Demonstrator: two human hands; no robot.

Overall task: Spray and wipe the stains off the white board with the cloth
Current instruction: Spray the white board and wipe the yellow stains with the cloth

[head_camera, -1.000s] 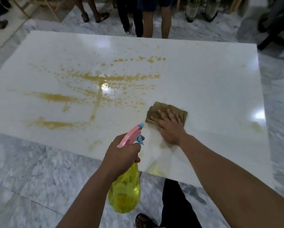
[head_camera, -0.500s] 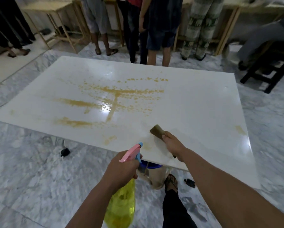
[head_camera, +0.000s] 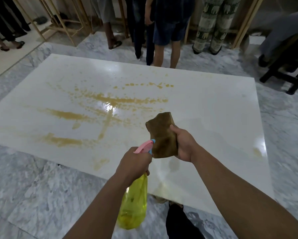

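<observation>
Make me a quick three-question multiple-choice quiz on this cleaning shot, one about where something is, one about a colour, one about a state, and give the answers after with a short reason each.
1. Where is the cloth?
A. flat on the board
B. held up in the right hand
C. on the floor

2. What colour is the spray bottle's body?
A. yellow
B. red
C. black

3. What state is the white board's left half in?
A. wiped clean
B. covered by paper
C. streaked with brownish stains

Answers:
1 B: the right hand grips the brown cloth, lifted off the white board.
2 A: the spray bottle in the left hand is see-through yellow under a pink head.
3 C: the stains run in bands and spatter across it.
</observation>
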